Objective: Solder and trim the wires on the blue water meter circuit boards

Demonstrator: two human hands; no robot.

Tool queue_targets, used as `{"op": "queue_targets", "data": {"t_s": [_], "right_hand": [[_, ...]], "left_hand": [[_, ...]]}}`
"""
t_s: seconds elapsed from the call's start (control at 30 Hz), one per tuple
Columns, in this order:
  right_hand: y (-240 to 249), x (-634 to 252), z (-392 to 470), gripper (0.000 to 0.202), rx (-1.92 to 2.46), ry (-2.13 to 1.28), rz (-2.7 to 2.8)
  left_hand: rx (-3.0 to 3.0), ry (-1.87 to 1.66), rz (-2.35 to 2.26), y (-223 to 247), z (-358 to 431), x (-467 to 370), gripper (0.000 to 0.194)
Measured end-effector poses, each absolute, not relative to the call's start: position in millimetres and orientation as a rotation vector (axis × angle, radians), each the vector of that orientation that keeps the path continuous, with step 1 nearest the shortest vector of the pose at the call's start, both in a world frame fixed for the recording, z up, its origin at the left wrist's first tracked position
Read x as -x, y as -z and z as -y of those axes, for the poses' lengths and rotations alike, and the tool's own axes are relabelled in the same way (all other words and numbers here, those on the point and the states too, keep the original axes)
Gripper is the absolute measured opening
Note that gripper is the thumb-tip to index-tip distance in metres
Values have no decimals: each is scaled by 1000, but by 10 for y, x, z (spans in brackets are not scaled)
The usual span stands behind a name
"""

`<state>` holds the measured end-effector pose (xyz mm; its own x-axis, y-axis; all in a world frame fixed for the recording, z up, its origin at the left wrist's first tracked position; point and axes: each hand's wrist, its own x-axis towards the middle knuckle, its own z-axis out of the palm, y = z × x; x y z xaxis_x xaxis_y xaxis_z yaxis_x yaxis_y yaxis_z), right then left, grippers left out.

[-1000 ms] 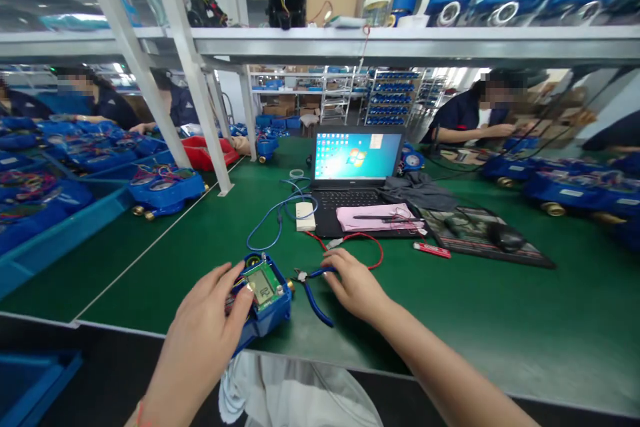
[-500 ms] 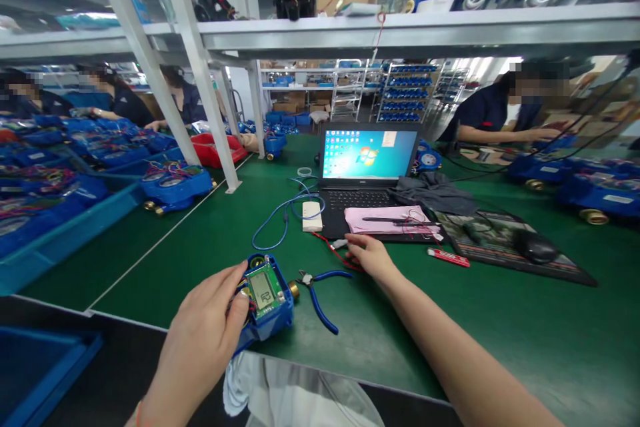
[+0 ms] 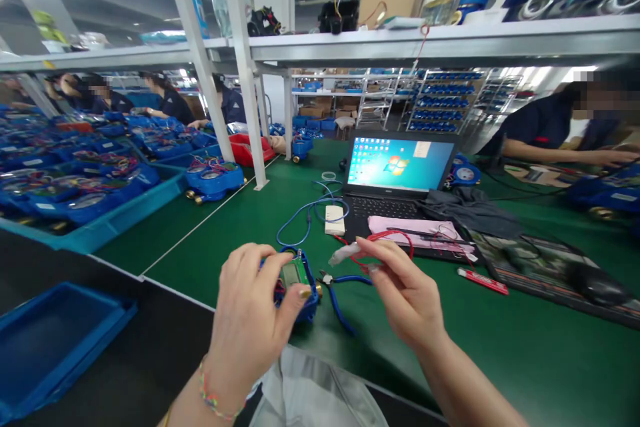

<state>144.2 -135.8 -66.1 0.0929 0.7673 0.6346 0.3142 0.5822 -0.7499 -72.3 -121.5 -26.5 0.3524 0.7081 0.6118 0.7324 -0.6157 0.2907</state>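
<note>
My left hand is curled over a blue meter, thumb and fingers gripping its top. The meter has an exposed green circuit board with a small display, partly covered by my fingers, and a brass fitting on its right side. My right hand pinches a white plug on a red cable, raised above the table to the right of the meter. Blue-handled cutting pliers lie between the two hands, jaws toward the meter. A white adapter box with a blue cable lies behind them.
A laptop stands open at the back, a pink cloth across its front. To the right are a red-and-white stick and a black mouse. Blue bins of meters stand left. A shelf post rises ahead; co-workers sit beyond.
My right hand has lifted the white plug and red cable off the table and brought them toward the meter. My left hand has shifted further over the meter's display. The view has turned left.
</note>
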Motion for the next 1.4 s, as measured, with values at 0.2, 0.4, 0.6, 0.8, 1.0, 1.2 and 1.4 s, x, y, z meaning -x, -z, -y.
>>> {"op": "queue_targets", "data": {"t_s": [0.2, 0.4, 0.6, 0.8, 1.0, 1.2, 1.4], "right_hand": [[579, -1300, 1551, 30, 860, -566, 1520], [647, -1117, 1541, 19, 691, -1118, 1134], [639, -994, 1492, 17, 773, -1124, 1035], [553, -1308, 1291, 24, 909, -968, 995], [417, -1266, 1155, 29, 983, -1068, 1321], [349, -1051, 979, 20, 988, -1263, 1524], [388, -987, 901, 19, 918, -1244, 1588]], "left_hand": [[2774, 1379, 1362, 205, 1339, 442, 30], [2879, 1688, 1379, 262, 1407, 404, 33], [2948, 1590, 1346, 274, 1526, 446, 33], [2602, 1428, 1823, 317, 1688, 1204, 38], [2163, 1003, 2161, 561, 1762, 2139, 36], [2166, 921, 1890, 461, 1596, 1779, 46], [2585, 810, 1638, 415, 1235, 998, 78]]}}
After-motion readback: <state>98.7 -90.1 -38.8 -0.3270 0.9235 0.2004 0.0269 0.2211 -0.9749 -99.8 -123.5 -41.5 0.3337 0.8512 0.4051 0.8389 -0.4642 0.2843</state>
